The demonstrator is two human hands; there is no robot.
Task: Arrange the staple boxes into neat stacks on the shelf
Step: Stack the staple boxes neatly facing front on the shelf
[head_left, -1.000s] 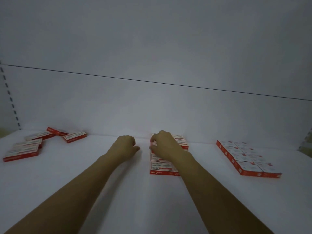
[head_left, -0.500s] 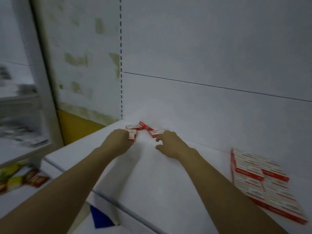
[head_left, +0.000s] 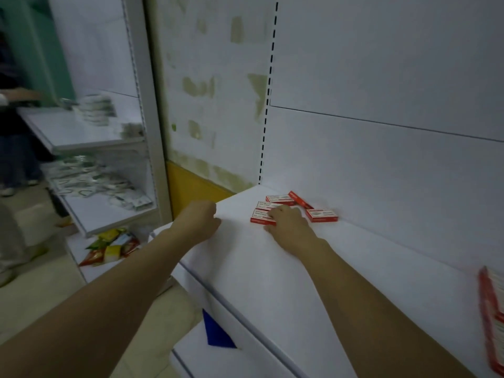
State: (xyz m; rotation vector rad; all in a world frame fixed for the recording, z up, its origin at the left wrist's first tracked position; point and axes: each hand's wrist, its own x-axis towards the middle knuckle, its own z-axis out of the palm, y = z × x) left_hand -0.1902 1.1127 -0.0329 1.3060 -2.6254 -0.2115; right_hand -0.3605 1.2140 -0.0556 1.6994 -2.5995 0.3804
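I log left hand (head_left: 201, 218) fisted at shelf (head_left: 245, 268) edge. Right hand (head_left: 290, 223) covers nearest staple box (head_left: 260, 216); grip I cannot tell. Four loose boxes (head_left: 321, 215) around it, snack packets (head_left: 109, 249) lower left.

Five staple boxes (head_left: 281, 199) can be counted in the loose bunch at the left end of the shelf (head_left: 245, 268): four lying flat, one showing only its red side; one of the flat ones is half covered by the right hand (head_left: 289, 225); a second lot of boxes (head_left: 492, 309) gets cut off at the right edge, so no number can be given there; two hands are seen in all, the left hand (head_left: 200, 219) being the other; two stocked shelves (head_left: 62, 129) are made out in the unit next door, goods too blurred to be counted; one heap of snack packets (head_left: 109, 246), number can't be told; one blue triangle (head_left: 218, 334) is spotted lower down
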